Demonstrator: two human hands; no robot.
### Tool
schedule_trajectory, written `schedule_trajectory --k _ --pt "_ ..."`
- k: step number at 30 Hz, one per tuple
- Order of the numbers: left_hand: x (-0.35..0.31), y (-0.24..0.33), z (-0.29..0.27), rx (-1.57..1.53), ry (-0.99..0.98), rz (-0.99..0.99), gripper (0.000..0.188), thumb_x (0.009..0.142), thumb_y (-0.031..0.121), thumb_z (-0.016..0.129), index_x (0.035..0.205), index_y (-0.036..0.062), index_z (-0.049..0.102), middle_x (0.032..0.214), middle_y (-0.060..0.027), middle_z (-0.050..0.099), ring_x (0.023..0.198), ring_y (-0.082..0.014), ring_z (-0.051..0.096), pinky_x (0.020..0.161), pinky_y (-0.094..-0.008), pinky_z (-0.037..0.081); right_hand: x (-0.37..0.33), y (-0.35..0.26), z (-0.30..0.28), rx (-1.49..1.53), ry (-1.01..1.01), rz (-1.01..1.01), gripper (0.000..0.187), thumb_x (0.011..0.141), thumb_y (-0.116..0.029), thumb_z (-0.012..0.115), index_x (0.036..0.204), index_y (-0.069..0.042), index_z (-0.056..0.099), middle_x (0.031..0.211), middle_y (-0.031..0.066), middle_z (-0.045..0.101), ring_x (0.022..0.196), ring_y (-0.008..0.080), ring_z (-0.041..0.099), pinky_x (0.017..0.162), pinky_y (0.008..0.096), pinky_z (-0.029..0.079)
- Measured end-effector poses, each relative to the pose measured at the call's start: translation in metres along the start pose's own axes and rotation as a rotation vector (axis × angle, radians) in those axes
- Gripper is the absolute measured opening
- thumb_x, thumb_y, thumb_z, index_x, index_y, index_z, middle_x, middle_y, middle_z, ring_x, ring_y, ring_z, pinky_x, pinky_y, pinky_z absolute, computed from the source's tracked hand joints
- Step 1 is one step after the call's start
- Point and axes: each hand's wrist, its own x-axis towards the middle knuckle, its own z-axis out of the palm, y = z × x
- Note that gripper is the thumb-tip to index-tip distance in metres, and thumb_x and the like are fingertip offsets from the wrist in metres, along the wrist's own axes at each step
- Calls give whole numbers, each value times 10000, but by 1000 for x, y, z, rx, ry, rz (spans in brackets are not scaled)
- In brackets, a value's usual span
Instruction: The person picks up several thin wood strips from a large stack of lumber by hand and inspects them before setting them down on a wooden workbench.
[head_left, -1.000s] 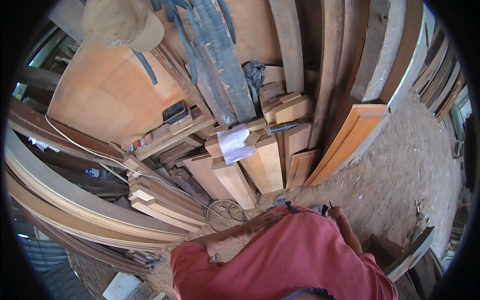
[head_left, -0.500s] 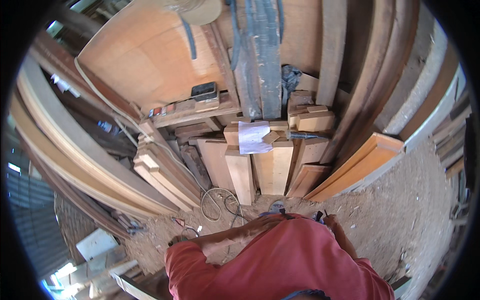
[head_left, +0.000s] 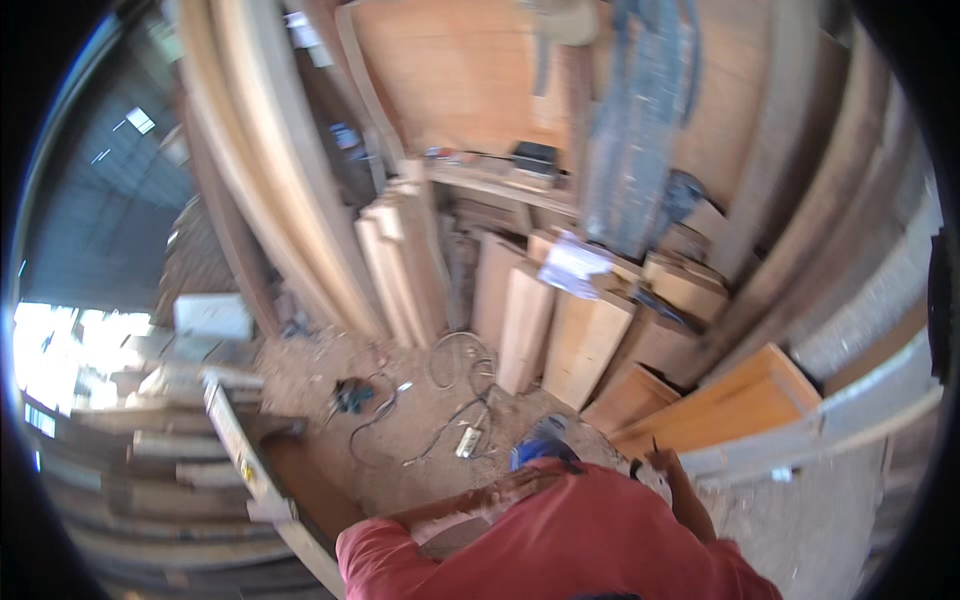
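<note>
My left hand (head_left: 520, 484) lies against the front of my red shirt (head_left: 560, 535), its fingers looking stretched out and flat, partly smeared by motion. No object shows in it. Out to the right of my body, my right hand (head_left: 662, 464) is closed around a thin dark pencil-like stick (head_left: 656, 444) that pokes up from the fingers. Farther off, a sheet of white paper (head_left: 574, 264) with writing rests on top of upright boards (head_left: 590, 340). A dark, slim tool (head_left: 665, 308) sits to the right of the paper.
Planks (head_left: 400, 270) lean on the far left, and an orange-brown wooden panel (head_left: 740, 405) leans at the right. A cable with a white socket block (head_left: 468, 441) and a dark green power tool (head_left: 352, 395) lie on the dirt floor. A long beam (head_left: 262, 470) stands near-left.
My view has swung to the left, so the boards and paper now appear farther right and tilted. The floor cable, socket block and near-left beam show more fully. Both hands keep similar poses.
</note>
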Motion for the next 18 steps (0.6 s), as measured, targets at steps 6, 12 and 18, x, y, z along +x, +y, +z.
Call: schedule_trajectory --k 6,12,18 --pt "-28 81 78 38 228 -278 731 879 433 470 1478 91 228 1483 -164 305 1347 -318 322 1099 -456 252 -45 -22 -14 -282 -181 -29 475 899 -366 503 1187 11 530 991 291 635 871 418 646 730 470 511" --pt "-47 142 150 17 423 -444 738 873 434 478 1477 91 229 1482 -164 307 1345 -318 324 1098 -456 255 -16 -2 -14 75 -44 59 396 880 -316 561 806 66 638 733 236 657 753 364 671 681 435 515" --pt "-59 167 202 1 570 -562 744 868 435 485 1477 90 231 1480 -164 309 1343 -319 327 1096 -455 258 17 -122 -42 -77 -160 80 291 873 -216 513 721 9 619 626 154 636 520 247 637 455 383 487"
